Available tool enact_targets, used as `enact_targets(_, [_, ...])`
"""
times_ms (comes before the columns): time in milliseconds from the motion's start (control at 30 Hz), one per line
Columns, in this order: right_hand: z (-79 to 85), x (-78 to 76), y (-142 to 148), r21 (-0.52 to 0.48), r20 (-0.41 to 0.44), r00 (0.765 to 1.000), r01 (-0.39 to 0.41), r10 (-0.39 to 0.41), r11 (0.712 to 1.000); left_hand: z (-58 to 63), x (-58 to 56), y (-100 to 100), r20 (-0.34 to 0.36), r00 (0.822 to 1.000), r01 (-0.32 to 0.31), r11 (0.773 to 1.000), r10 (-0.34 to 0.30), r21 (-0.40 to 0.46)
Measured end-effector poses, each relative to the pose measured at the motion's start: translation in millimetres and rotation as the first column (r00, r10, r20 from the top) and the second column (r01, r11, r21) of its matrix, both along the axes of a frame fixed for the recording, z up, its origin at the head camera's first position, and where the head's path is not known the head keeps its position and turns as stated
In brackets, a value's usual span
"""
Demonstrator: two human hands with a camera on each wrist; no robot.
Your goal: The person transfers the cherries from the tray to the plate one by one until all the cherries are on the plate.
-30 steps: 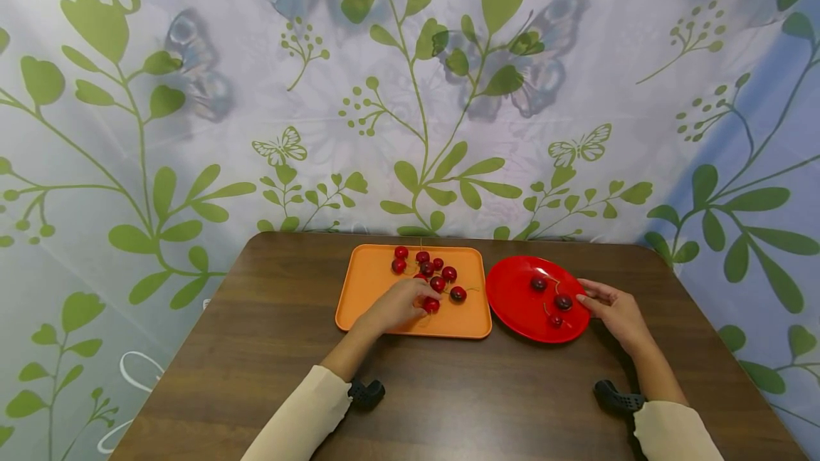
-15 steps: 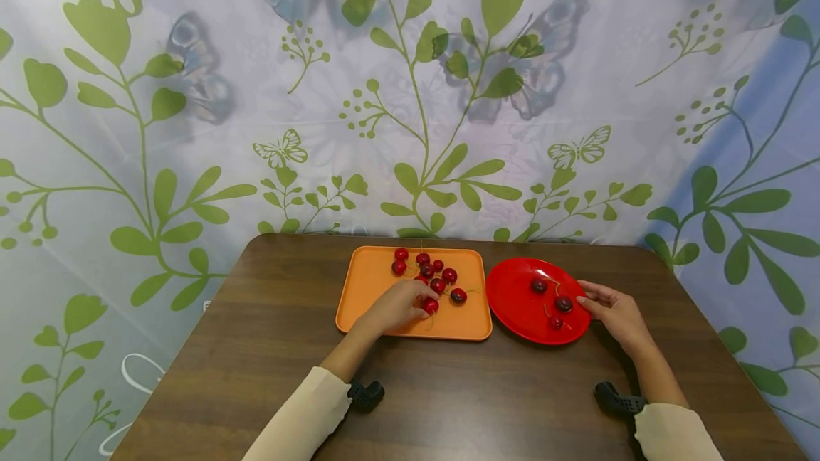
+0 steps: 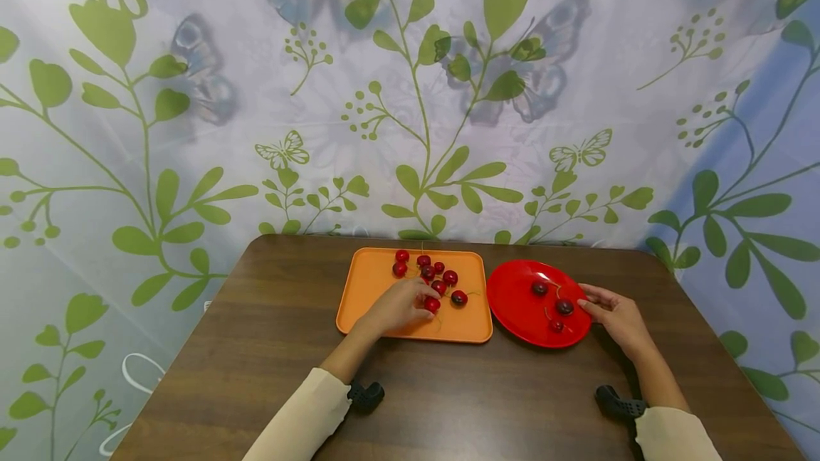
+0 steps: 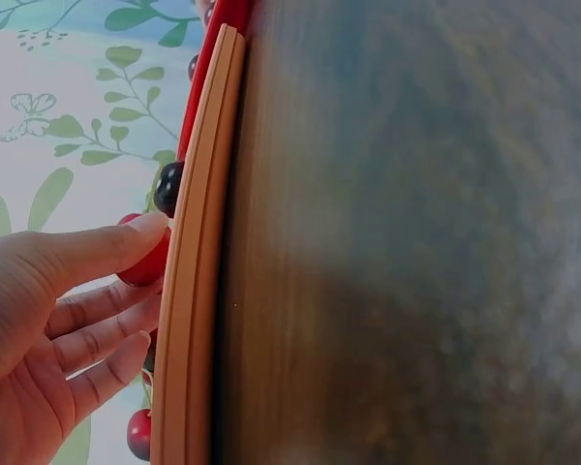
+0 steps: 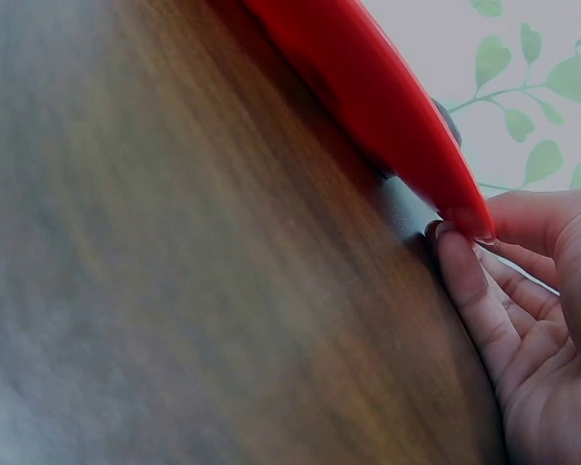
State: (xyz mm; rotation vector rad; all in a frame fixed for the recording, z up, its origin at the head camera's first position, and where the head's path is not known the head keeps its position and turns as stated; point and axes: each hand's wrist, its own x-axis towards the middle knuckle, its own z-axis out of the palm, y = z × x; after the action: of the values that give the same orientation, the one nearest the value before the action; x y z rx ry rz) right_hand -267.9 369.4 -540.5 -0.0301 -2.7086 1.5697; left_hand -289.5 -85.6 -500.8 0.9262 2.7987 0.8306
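Note:
On the orange tray [image 3: 365, 290], my left hand [image 3: 398, 306] pinches a red cherry [image 3: 432, 304] near the front edge. The left wrist view shows the thumb against this cherry [image 4: 151, 263], with the other fingers behind and below it. Several more cherries [image 3: 450, 277], some with thin stems, lie on the tray around and beyond the fingers. My right hand [image 3: 618, 315] grips the right rim of the red plate [image 3: 515, 308]. In the right wrist view, the plate's rim [image 5: 436, 165] is held between thumb and fingers, tilted up off the table there. Three dark red cherries [image 3: 564, 306] lie on the plate.
Tray and plate stand side by side, edges close together, on a brown wooden table [image 3: 487, 404]. Behind the table hangs a cloth [image 3: 359, 191] printed with leaves and butterflies. A dark strap piece [image 3: 366, 397] sits at each wrist.

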Motion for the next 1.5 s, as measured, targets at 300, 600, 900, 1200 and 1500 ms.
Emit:
enact_targets(300, [-1.0, 2.5, 1.4, -0.015, -0.005, 1.0, 0.002, -0.002, 1.0, 6.1, 3.6, 3.6, -0.033, 0.999, 0.019, 1.0, -0.018, 0.02])
enact_targets(600, [4.4, 1.7, 1.1, -0.017, -0.02, 1.0, 0.005, -0.005, 1.0, 27.6, 5.9, 11.5, -0.131, 0.991, 0.019, 0.997, -0.01, 0.073])
enact_targets(900, [1.8, -0.3, -1.1, -0.011, -0.026, 1.0, 0.009, -0.009, 1.0, 38.5, 10.7, 26.3, -0.197, 0.98, 0.038, 0.996, -0.021, 0.079])
enact_targets(1200, [0.0, -1.3, -0.7, -0.004, -0.016, 1.0, 0.009, -0.009, 1.0, 43.1, 18.9, 50.7, -0.19, 0.982, 0.01, 0.993, 0.014, 0.122])
enact_targets(1500, [-0.2, -0.3, 0.2, -0.012, -0.009, 1.0, 0.013, -0.014, 1.0, 38.7, 24.4, 77.3, -0.179, 0.981, -0.056, 0.99, 0.079, 0.131])
